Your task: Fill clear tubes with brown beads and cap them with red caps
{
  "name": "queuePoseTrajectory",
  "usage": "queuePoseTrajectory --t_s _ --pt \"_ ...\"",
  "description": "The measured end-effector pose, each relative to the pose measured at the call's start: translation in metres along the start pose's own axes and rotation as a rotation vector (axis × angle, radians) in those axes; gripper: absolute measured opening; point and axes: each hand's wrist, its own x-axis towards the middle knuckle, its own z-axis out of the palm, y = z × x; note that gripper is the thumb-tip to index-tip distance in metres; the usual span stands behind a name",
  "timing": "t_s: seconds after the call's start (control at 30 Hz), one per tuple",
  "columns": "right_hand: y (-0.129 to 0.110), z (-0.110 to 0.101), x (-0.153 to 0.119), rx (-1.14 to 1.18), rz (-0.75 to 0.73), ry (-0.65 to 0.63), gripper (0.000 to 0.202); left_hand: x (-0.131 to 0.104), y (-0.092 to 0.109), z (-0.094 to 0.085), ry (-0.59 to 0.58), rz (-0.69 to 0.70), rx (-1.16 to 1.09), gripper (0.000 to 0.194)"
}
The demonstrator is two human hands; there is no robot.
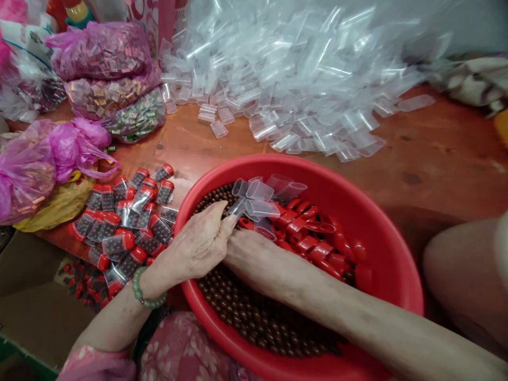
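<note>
My left hand [204, 238], with a green bead bracelet at the wrist, is over the left part of a red basin [397, 270]. Its thumb and fingers are closed on a clear plastic tube [237, 207]. My right hand [240, 246] comes in from the lower right and meets it; its fingers are hidden behind the left hand. Below both hands lie many small brown balls [254, 312]. Several loose clear tubes [260, 190] rest in the basin just beyond, beside a heap of red plastic caps [313, 233].
A large pile of clear tubes [278, 79] covers the back of the wooden table [416, 153]. Left of the basin lie filled, red-capped tubes [127, 222]. Pink bags [107, 63] of small pieces stand farther left. A cardboard box [35, 296] is at lower left.
</note>
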Motion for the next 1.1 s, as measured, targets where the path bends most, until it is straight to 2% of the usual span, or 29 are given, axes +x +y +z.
queuePoseTrajectory --t_s 0.1,0.2,0.3,0.4,0.5,0.6,0.73,0.83,0.97,1.1 --pt "0.005 0.003 0.005 0.131 -0.061 -0.049 0.041 0.003 -0.001 -0.001 -0.015 -0.021 -0.057 0.042" --pt "0.017 0.000 0.004 0.262 -0.093 -0.084 0.041 0.005 -0.002 -0.002 0.006 -0.047 -0.205 0.044" --pt "0.026 -0.007 -0.002 0.372 -0.090 -0.077 0.037 0.005 -0.006 -0.003 0.045 -0.067 -0.431 0.045" --pt "0.028 -0.017 -0.010 0.585 -0.059 -0.043 0.039 -0.002 -0.010 -0.006 0.075 -0.071 -0.583 0.042" --pt "0.027 -0.030 -0.019 0.743 -0.082 0.044 0.039 -0.015 -0.014 -0.013 0.022 -0.072 -0.655 0.042" --pt "0.026 -0.041 -0.028 0.770 -0.108 0.165 0.036 -0.026 -0.014 -0.019 -0.130 -0.041 -0.769 0.053" --pt "0.026 -0.050 -0.037 0.762 -0.097 0.223 0.038 -0.030 -0.007 -0.016 -0.308 -0.022 -0.873 0.062" --pt "0.026 -0.053 -0.041 0.728 -0.122 0.261 0.038 -0.026 0.000 -0.007 -0.280 -0.054 -0.936 0.061" --pt "0.025 -0.055 -0.045 0.701 -0.118 0.400 0.032 -0.022 0.002 0.001 -0.229 -0.072 -0.876 0.031" --pt "0.022 -0.056 -0.047 0.681 -0.173 0.548 0.024 -0.022 0.003 0.003 -0.217 -0.103 -0.914 0.033"
